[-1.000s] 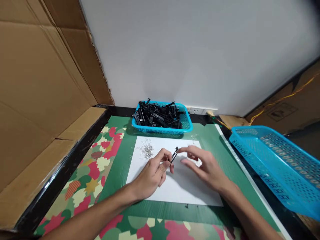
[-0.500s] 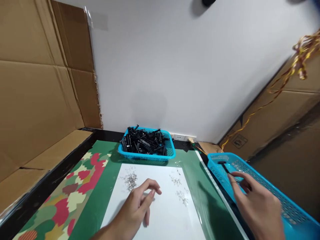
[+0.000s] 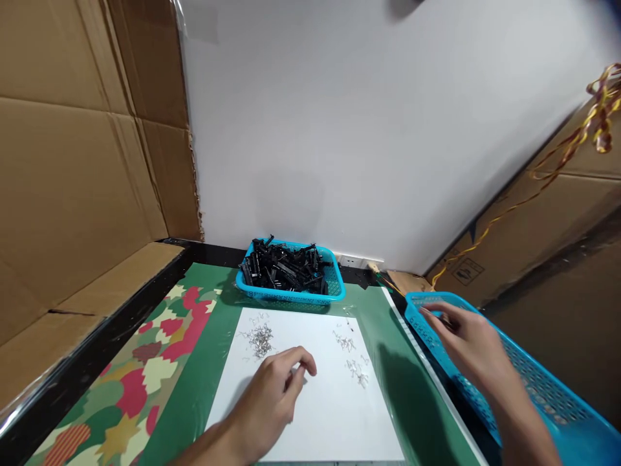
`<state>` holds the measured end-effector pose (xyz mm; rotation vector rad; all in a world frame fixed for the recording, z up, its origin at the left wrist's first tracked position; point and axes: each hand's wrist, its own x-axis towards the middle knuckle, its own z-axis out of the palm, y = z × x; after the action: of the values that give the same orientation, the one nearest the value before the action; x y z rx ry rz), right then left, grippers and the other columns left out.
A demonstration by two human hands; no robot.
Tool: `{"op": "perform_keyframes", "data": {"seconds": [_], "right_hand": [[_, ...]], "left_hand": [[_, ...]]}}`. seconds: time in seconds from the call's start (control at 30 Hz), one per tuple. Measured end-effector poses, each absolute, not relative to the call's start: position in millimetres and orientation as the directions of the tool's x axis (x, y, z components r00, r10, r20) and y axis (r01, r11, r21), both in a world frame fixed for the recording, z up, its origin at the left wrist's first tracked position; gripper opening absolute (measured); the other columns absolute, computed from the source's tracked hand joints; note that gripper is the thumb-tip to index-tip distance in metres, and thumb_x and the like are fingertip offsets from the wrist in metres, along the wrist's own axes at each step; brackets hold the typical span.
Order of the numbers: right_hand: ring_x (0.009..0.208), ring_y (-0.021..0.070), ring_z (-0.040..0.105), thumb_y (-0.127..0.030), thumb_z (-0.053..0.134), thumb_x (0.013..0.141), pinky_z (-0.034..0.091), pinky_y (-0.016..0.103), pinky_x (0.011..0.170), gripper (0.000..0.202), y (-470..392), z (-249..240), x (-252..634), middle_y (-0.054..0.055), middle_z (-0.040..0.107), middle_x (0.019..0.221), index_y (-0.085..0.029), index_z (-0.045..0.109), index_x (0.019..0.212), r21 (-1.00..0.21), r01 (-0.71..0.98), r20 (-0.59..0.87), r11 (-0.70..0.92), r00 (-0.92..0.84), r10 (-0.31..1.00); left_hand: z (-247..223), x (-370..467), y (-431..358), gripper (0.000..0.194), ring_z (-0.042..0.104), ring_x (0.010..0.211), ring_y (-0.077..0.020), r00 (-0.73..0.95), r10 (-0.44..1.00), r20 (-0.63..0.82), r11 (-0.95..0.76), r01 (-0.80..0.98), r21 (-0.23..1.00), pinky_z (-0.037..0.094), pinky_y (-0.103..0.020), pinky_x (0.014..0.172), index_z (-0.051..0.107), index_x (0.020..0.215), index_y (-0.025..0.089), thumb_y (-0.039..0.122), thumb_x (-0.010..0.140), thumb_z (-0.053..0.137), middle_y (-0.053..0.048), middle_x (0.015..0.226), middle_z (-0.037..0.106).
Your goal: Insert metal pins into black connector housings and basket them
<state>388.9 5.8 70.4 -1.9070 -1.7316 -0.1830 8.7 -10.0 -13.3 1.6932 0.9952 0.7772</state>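
Note:
My left hand (image 3: 274, 395) hovers over the white sheet (image 3: 334, 424), its fingers loosely curled and thumb near index finger; I see nothing between them. A heap of small shiny metal pieces (image 3: 261, 340) lies on the sheet just beyond it. To its right are two looser groups of similar pieces, one farther away (image 3: 345, 342) and one nearer (image 3: 358, 373). Above the left rim of the long blue basket (image 3: 538, 375) is my right hand (image 3: 466, 340), thumb and index finger slightly apart. No black part shows in it, though its palm side is partly hidden.
A smaller blue basket (image 3: 291, 296) full of black plastic parts (image 3: 286, 268) stands by the wall. Cardboard panels (image 3: 72, 194) enclose the left side. A socket strip (image 3: 359, 261) and a yellow-brown twisted wire (image 3: 504, 213) are at the back right.
The black plastic part that my right hand held over the long basket is out of sight. That hand has moved up and left. My left thumb has drawn closer to the index finger.

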Motion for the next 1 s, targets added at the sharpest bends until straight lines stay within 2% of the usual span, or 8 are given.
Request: {"op": "perform_keyframes", "data": {"seconds": [0.27,0.37,0.5,0.63,0.7,0.8,0.87,1.0], "right_hand": [[0.069,0.0186,0.065,-0.035,0.061,0.104,0.049,0.030,0.066,0.029,120,66,264,0.004,0.071,0.078,-0.018,0.077,0.122,-0.253,0.913,0.193,0.319,-0.276,0.942],[0.090,0.0207,0.072,-0.037,0.066,0.105,0.061,0.038,0.082,0.030,149,55,245,0.007,0.074,0.107,-0.017,0.071,0.128,-0.210,0.916,0.113,0.341,-0.324,0.939],[0.114,0.0256,0.070,-0.038,0.069,0.105,0.062,0.046,0.096,0.036,168,50,229,0.012,0.067,0.137,-0.019,0.066,0.135,-0.168,0.913,0.065,0.371,-0.365,0.929],[0.113,0.0251,0.070,-0.038,0.070,0.104,0.062,0.045,0.095,0.035,166,57,224,0.012,0.067,0.136,-0.019,0.067,0.134,-0.141,0.901,0.128,0.410,-0.395,0.910],[0.105,0.0243,0.071,-0.036,0.068,0.105,0.060,0.043,0.093,0.027,157,64,226,0.012,0.073,0.122,-0.017,0.072,0.124,-0.129,0.894,0.184,0.428,-0.403,0.897],[0.086,0.0243,0.069,-0.030,0.058,0.108,0.051,0.044,0.091,0.023,133,74,233,0.010,0.077,0.094,-0.017,0.077,0.108,-0.117,0.886,0.278,0.449,-0.405,0.871],[0.081,0.0234,0.065,-0.030,0.053,0.110,0.047,0.044,0.089,0.026,110,78,237,0.009,0.078,0.094,-0.020,0.077,0.109,-0.121,0.876,0.325,0.466,-0.409,0.853],[0.077,0.0203,0.061,-0.031,0.053,0.111,0.044,0.040,0.085,0.025,59,72,240,0.006,0.076,0.092,-0.023,0.076,0.107,-0.171,0.778,0.319,0.605,-0.537,0.781]], "left_hand": [[5,4,-15,0.027,0.056,0.067,-0.0155,0.498,0.858,0.124,-0.294,0.280,0.914,0.039,-0.028,0.064,0.073,0.100,0.020,0.021,0.104,0.046,-0.002,0.084,0.068],[6,2,-16,0.027,0.060,0.075,-0.0168,0.523,0.834,0.176,-0.367,0.288,0.884,0.040,-0.029,0.070,0.074,0.101,0.021,0.015,0.101,0.048,-0.003,0.092,0.073],[3,1,-16,0.029,0.064,0.080,-0.0175,0.533,0.822,0.200,-0.400,0.290,0.869,0.042,-0.029,0.073,0.074,0.101,0.021,0.010,0.099,0.048,-0.003,0.095,0.075],[2,1,-17,0.027,0.063,0.078,-0.0173,0.517,0.827,0.221,-0.408,0.282,0.868,0.042,-0.030,0.072,0.074,0.100,0.021,0.011,0.099,0.049,-0.003,0.093,0.074],[2,2,-16,0.025,0.060,0.071,-0.0151,0.489,0.847,0.207,-0.370,0.263,0.891,0.042,-0.029,0.068,0.073,0.100,0.020,0.015,0.102,0.049,-0.003,0.091,0.073],[2,2,-14,0.024,0.053,0.057,-0.0099,0.429,0.894,0.131,-0.214,0.151,0.965,0.041,-0.026,0.055,0.068,0.110,0.020,0.029,0.109,0.046,-0.004,0.100,0.071],[0,1,-10,0.027,0.053,0.055,-0.0082,0.370,0.925,0.080,-0.107,0.051,0.993,0.042,-0.024,0.050,0.062,0.123,0.023,0.040,0.110,0.046,-0.006,0.114,0.069],[-3,-1,-5,0.037,0.065,0.085,-0.0160,0.213,0.964,0.157,-0.182,0.103,0.978,0.056,-0.032,0.076,0.052,0.141,0.028,0.039,0.106,0.058,-0.008,0.131,0.062]]}}
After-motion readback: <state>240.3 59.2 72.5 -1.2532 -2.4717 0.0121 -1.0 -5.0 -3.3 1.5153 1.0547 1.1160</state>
